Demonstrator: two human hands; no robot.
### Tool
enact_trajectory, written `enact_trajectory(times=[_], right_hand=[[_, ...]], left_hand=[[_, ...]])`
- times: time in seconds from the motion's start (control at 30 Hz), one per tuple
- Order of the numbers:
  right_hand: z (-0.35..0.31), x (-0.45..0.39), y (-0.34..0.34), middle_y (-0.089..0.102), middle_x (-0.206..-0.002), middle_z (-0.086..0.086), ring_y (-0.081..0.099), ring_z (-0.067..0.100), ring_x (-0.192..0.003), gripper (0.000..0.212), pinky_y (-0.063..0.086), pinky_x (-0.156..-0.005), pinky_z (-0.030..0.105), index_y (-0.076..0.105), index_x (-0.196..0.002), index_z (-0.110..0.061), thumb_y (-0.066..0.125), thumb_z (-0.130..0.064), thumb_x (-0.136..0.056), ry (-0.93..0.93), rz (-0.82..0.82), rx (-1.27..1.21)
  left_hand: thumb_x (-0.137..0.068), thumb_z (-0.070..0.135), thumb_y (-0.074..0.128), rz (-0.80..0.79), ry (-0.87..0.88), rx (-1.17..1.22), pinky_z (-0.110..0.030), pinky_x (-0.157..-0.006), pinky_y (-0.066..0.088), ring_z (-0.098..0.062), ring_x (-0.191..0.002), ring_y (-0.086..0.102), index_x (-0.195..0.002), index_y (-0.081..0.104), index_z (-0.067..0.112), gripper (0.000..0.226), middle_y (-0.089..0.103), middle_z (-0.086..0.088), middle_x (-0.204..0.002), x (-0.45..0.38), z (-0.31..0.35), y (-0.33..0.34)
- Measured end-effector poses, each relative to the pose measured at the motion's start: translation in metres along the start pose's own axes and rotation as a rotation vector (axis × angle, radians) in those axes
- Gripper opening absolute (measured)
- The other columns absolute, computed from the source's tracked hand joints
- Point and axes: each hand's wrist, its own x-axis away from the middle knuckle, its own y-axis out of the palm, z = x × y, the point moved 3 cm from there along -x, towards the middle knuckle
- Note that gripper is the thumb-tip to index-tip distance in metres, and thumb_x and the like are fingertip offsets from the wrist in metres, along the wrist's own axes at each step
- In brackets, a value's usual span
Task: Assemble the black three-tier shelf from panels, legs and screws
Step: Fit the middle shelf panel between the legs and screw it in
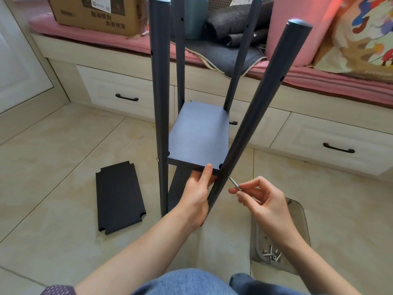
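Lap: blue trousers (187, 282) and a dark sock (244, 279) at the bottom edge, on the tiled floor (53, 167).
Spare screws: a small heap of silver screws (272, 253) lies in a translucent grey tray (295, 218) on the floor, just beside the right forearm.
Right hand: the right hand (263, 201) has its fingers curled, pinching a silver screw (235, 184) between thumb and forefinger; the screw's tip touches the side of the near right leg (255, 116).
Left hand: the left hand (197, 192) grips the front right corner of the middle panel (200, 137), thumb on top of the edge, the other fingers tucked beneath, right against the near right leg.
Near right leg: a dark round tube, tilted, its capped top leaning to the right and its foot near the left wrist.
Near left leg: the near left leg (159, 99) stands upright, touching the panel's front left corner, with a screw head (157, 159) showing on its outer side.
Loose panel: a flat black loose panel (120, 199) with notched corners lies on the floor, left of the frame and apart from it.
Far legs: two far legs (180, 60) rise at the panel's back corners.
Bench: a drawer bench (127, 90) with a pink cushion (297, 39), dark fabric and a cardboard box (95, 13) behind.
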Motion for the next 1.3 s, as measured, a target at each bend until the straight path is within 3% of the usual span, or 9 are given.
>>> enact_trajectory(times=[0.23,0.93,1.3], right_hand=[[0.003,0.001,0.001,0.077,-0.088,0.002,0.074,0.016,-0.089,0.011,0.057,-0.073,0.024,0.061,-0.087,-0.006,0.067,0.003,-0.088,-0.017,0.006,0.013],[0.000,-0.002,0.003,0.076,-0.087,0.002,0.074,0.015,-0.089,0.010,0.059,-0.074,0.028,0.062,-0.087,-0.009,0.068,0.000,-0.089,-0.048,0.023,0.036],[0.000,-0.010,0.009,0.076,-0.085,0.000,0.074,0.015,-0.087,0.012,0.060,-0.077,0.041,0.064,-0.084,-0.014,0.072,-0.005,-0.087,-0.048,0.022,0.076]], left_hand=[[-0.101,0.045,0.051,-0.009,-0.005,0.016,-0.018,-0.067,0.037,0.008,-0.092,0.069,-0.118,0.060,0.032,0.024,0.076,0.017,-0.099,0.001,0.000,0.000],[-0.099,0.047,0.052,0.008,-0.031,0.015,-0.018,-0.068,0.038,0.004,-0.095,0.068,-0.118,0.061,0.031,0.026,0.076,0.014,-0.105,0.004,0.003,0.001],[-0.102,0.044,0.049,-0.020,-0.027,0.019,-0.016,-0.065,0.039,0.008,-0.088,0.069,-0.120,0.060,0.029,0.025,0.076,0.014,-0.101,0.006,0.004,0.001]])
